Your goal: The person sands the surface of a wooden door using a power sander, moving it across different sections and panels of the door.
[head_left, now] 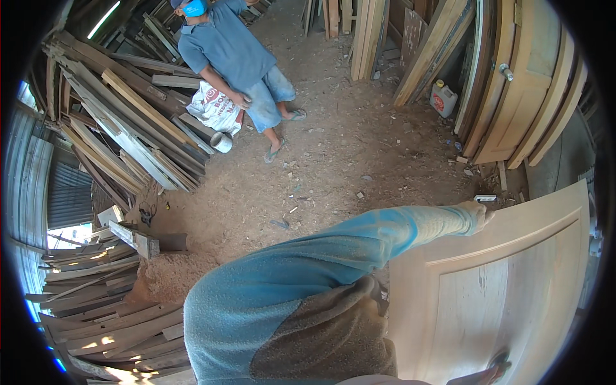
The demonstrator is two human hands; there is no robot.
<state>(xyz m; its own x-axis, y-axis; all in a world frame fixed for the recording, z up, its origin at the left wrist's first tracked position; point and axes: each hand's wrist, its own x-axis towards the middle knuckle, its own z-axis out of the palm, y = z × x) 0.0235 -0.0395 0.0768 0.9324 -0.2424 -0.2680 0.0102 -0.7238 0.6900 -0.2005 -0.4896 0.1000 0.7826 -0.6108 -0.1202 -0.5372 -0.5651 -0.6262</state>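
A pale wooden door (410, 301) with a raised frame around its inner panel fills the lower right. My left arm, in a dusty blue sleeve, stretches across to it. At the door's far edge my left hand (478, 217) is closed, its fingers curled over the wood. Just beyond that hand is a small white object (486, 198). Low in the view, my right hand (494, 372) is over the door's inner panel, only partly visible. A dark patch lies beside its fingers; whether that is a held thing or shadow is unclear.
A person in a blue shirt (231, 48) stands at the far left beside a white sack (215, 109) and a metal can (221, 142). Stacked boards (128, 122) line the left. More doors (520, 96) lean at right, near a white jug (443, 99). Scraps litter the dirt floor.
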